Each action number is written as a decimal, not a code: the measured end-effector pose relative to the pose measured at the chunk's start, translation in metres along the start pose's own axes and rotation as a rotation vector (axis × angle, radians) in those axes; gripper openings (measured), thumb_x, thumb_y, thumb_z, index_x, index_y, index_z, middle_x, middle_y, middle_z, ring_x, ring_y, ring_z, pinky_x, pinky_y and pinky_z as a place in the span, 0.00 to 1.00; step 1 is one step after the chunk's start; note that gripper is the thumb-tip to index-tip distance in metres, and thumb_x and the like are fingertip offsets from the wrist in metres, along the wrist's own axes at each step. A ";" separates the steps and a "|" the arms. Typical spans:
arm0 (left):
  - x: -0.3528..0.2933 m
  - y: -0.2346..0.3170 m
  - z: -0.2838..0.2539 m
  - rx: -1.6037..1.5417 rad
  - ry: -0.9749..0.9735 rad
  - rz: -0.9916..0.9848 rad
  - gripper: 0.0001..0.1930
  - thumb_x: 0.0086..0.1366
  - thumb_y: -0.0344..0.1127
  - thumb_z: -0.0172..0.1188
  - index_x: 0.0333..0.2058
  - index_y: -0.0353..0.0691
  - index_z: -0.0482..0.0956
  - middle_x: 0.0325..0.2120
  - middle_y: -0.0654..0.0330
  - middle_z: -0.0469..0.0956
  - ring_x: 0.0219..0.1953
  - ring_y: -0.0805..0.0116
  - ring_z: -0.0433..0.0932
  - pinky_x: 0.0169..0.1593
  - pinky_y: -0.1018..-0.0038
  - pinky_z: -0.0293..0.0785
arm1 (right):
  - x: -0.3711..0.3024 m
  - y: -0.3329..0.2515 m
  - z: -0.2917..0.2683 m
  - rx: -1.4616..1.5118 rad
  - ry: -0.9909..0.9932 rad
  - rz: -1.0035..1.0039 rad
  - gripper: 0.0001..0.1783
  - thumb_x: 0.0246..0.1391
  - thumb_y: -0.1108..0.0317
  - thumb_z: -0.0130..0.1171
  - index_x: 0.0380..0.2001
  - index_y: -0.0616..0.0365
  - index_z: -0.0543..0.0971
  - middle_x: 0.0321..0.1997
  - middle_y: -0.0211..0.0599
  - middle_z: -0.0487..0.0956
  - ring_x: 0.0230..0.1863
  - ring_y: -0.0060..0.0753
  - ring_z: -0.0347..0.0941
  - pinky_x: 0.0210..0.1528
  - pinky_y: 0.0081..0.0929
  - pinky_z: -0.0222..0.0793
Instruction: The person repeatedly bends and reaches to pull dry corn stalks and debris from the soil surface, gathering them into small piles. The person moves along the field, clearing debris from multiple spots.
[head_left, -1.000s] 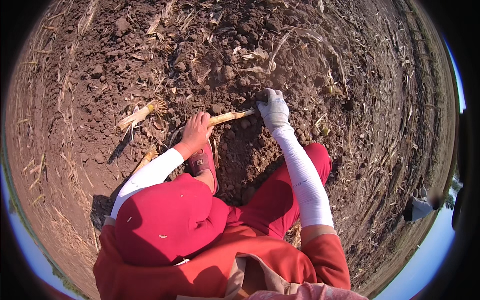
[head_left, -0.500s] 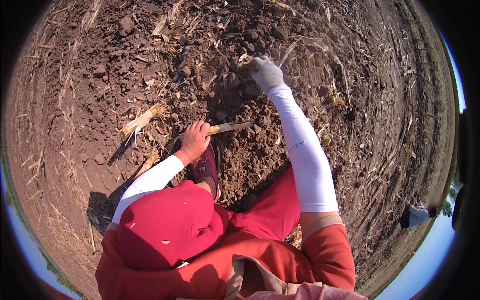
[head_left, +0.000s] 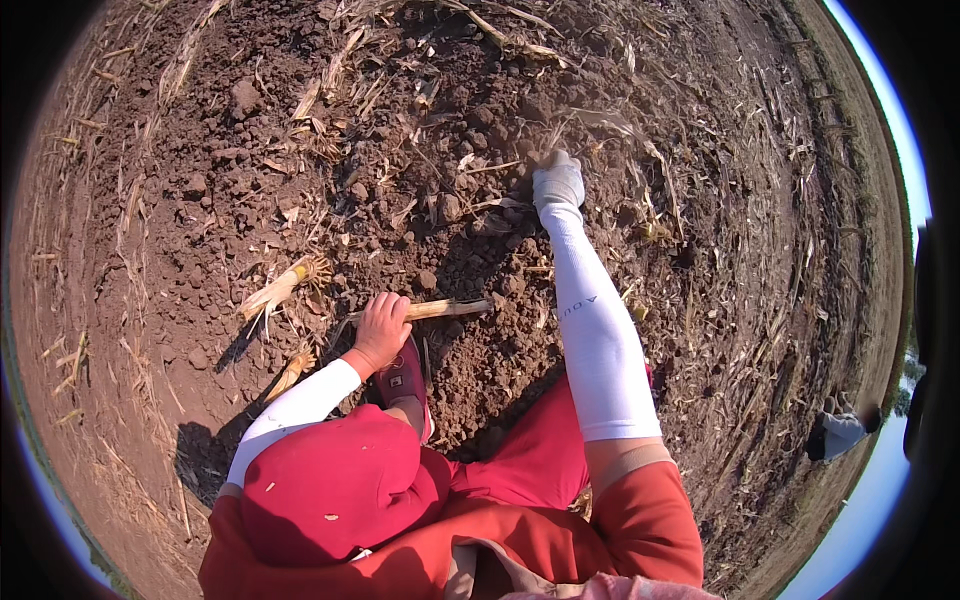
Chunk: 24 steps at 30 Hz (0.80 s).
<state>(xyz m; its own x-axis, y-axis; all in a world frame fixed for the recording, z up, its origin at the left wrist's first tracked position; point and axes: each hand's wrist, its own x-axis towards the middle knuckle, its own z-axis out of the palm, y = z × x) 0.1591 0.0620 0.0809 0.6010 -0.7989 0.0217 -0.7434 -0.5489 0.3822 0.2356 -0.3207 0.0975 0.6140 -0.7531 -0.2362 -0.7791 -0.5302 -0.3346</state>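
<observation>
My bare left hand is closed around a pale wooden stick, low over the soil beside my red shoe. The stick points to the right, its far end lying by the loose clods. Farther forward and to the right, my right hand wears a greyish-white glove and is down at the soil among dry leaf litter. Its fingers look curled in, but dust and debris hide their tips and whatever they hold.
A cut stalk stub with roots lies left of the stick, and a second stub lies nearer. Dry leaves and soil clods cover the ground. Another person is low to the ground far right.
My right hand has shifted right and slightly nearer across the soil. My left hand and the stick have moved slightly nearer, with the grip kept. The whole view has shifted a little.
</observation>
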 end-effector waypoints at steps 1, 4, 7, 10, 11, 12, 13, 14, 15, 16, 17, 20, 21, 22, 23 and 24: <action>0.003 0.001 0.003 -0.008 0.004 0.002 0.22 0.49 0.34 0.64 0.43 0.38 0.68 0.38 0.53 0.68 0.44 0.53 0.69 0.49 0.61 0.66 | 0.004 0.012 0.005 0.089 0.078 -0.031 0.21 0.50 0.57 0.65 0.47 0.51 0.77 0.49 0.44 0.75 0.51 0.48 0.74 0.51 0.40 0.73; 0.005 0.004 0.005 -0.020 0.045 0.023 0.20 0.50 0.34 0.61 0.42 0.37 0.68 0.37 0.54 0.67 0.44 0.53 0.68 0.49 0.61 0.66 | 0.000 0.043 0.020 0.247 0.238 -0.170 0.16 0.49 0.62 0.64 0.40 0.56 0.79 0.44 0.44 0.76 0.46 0.51 0.74 0.49 0.39 0.71; 0.000 0.000 0.002 -0.002 0.053 0.020 0.21 0.49 0.33 0.61 0.42 0.37 0.68 0.37 0.53 0.67 0.43 0.53 0.68 0.49 0.61 0.67 | -0.024 0.043 0.020 0.460 0.294 -0.220 0.17 0.47 0.65 0.63 0.42 0.57 0.78 0.43 0.44 0.76 0.44 0.50 0.74 0.49 0.40 0.70; 0.000 -0.001 0.006 -0.007 0.052 0.024 0.21 0.49 0.34 0.62 0.42 0.37 0.68 0.37 0.53 0.68 0.43 0.53 0.69 0.49 0.60 0.67 | -0.035 0.048 0.019 0.344 0.203 -0.143 0.19 0.47 0.61 0.65 0.42 0.57 0.78 0.44 0.44 0.77 0.47 0.48 0.75 0.50 0.40 0.71; 0.001 0.000 0.005 -0.020 0.039 0.014 0.21 0.49 0.34 0.62 0.42 0.37 0.68 0.37 0.53 0.68 0.43 0.53 0.69 0.49 0.60 0.67 | -0.039 0.043 0.018 0.229 0.156 -0.151 0.20 0.46 0.58 0.66 0.42 0.55 0.78 0.44 0.44 0.77 0.47 0.48 0.75 0.50 0.40 0.71; 0.000 0.000 0.004 -0.017 0.042 0.012 0.21 0.49 0.34 0.62 0.42 0.37 0.68 0.37 0.53 0.68 0.43 0.53 0.69 0.49 0.60 0.67 | -0.043 0.033 0.012 0.117 0.110 -0.161 0.21 0.46 0.56 0.66 0.42 0.54 0.78 0.44 0.43 0.78 0.48 0.47 0.75 0.50 0.40 0.72; -0.001 -0.001 0.004 -0.013 0.044 0.009 0.21 0.49 0.34 0.62 0.42 0.37 0.68 0.37 0.53 0.68 0.43 0.53 0.69 0.49 0.60 0.67 | -0.044 0.024 0.004 -0.006 -0.009 -0.157 0.21 0.45 0.53 0.67 0.41 0.51 0.79 0.44 0.42 0.78 0.47 0.47 0.76 0.50 0.40 0.72; 0.000 0.000 0.004 -0.013 0.045 0.012 0.22 0.49 0.33 0.62 0.43 0.37 0.68 0.37 0.53 0.68 0.43 0.53 0.69 0.50 0.60 0.67 | -0.043 0.021 0.005 -0.079 0.041 -0.182 0.19 0.46 0.53 0.67 0.39 0.50 0.80 0.43 0.42 0.79 0.46 0.47 0.77 0.49 0.40 0.72; 0.001 0.000 0.004 -0.012 0.050 0.020 0.22 0.49 0.34 0.62 0.43 0.37 0.68 0.37 0.53 0.68 0.43 0.53 0.69 0.50 0.60 0.67 | -0.038 0.024 0.009 -0.028 0.041 -0.186 0.18 0.47 0.54 0.66 0.38 0.50 0.80 0.42 0.42 0.79 0.46 0.47 0.77 0.48 0.40 0.72; 0.002 0.000 0.005 -0.011 0.056 0.027 0.22 0.49 0.34 0.62 0.43 0.37 0.68 0.37 0.53 0.68 0.43 0.53 0.69 0.50 0.60 0.67 | -0.034 0.028 0.012 0.023 0.042 -0.191 0.16 0.48 0.55 0.66 0.38 0.51 0.80 0.42 0.42 0.79 0.46 0.47 0.77 0.48 0.40 0.72; 0.003 0.001 0.005 -0.009 0.062 0.028 0.22 0.49 0.34 0.62 0.43 0.37 0.68 0.37 0.53 0.68 0.43 0.53 0.69 0.50 0.60 0.67 | -0.034 0.031 0.015 0.090 0.068 -0.189 0.16 0.48 0.56 0.66 0.37 0.52 0.80 0.40 0.42 0.79 0.44 0.46 0.77 0.47 0.39 0.72; 0.001 0.002 0.005 -0.012 0.050 0.018 0.22 0.49 0.34 0.62 0.43 0.37 0.68 0.38 0.54 0.68 0.43 0.53 0.69 0.50 0.60 0.67 | -0.042 0.040 0.016 0.385 0.117 -0.191 0.13 0.50 0.59 0.66 0.32 0.57 0.79 0.36 0.40 0.78 0.39 0.45 0.76 0.43 0.35 0.71; 0.000 0.000 0.006 -0.007 0.058 0.020 0.22 0.49 0.34 0.62 0.43 0.37 0.68 0.38 0.54 0.68 0.43 0.53 0.69 0.50 0.60 0.67 | -0.049 0.039 0.014 0.399 0.119 -0.244 0.14 0.50 0.59 0.67 0.33 0.56 0.79 0.36 0.40 0.78 0.38 0.45 0.76 0.43 0.35 0.71; 0.000 -0.003 0.007 -0.002 0.065 0.022 0.22 0.49 0.34 0.63 0.44 0.37 0.69 0.38 0.54 0.68 0.44 0.53 0.69 0.50 0.60 0.67 | -0.055 0.038 0.013 0.412 0.120 -0.296 0.14 0.49 0.59 0.67 0.33 0.56 0.79 0.36 0.40 0.78 0.37 0.45 0.76 0.42 0.34 0.71; 0.000 -0.002 0.009 -0.004 0.071 0.032 0.22 0.49 0.34 0.63 0.44 0.37 0.69 0.38 0.54 0.68 0.44 0.53 0.69 0.50 0.60 0.67 | -0.059 0.037 0.014 0.404 0.076 -0.323 0.15 0.49 0.59 0.68 0.34 0.56 0.79 0.37 0.39 0.78 0.38 0.44 0.76 0.43 0.35 0.71; -0.002 -0.002 0.008 -0.022 0.057 0.020 0.22 0.48 0.33 0.62 0.43 0.37 0.68 0.37 0.53 0.68 0.43 0.52 0.69 0.50 0.60 0.67 | -0.067 0.024 0.010 0.402 0.028 -0.356 0.16 0.48 0.58 0.68 0.35 0.55 0.79 0.39 0.39 0.78 0.39 0.44 0.76 0.44 0.35 0.71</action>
<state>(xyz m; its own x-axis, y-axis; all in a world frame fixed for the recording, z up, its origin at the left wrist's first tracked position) 0.1574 0.0624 0.0721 0.6022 -0.7941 0.0823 -0.7493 -0.5267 0.4015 0.1770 -0.2790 0.0964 0.8235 -0.5669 -0.0223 -0.4100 -0.5674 -0.7141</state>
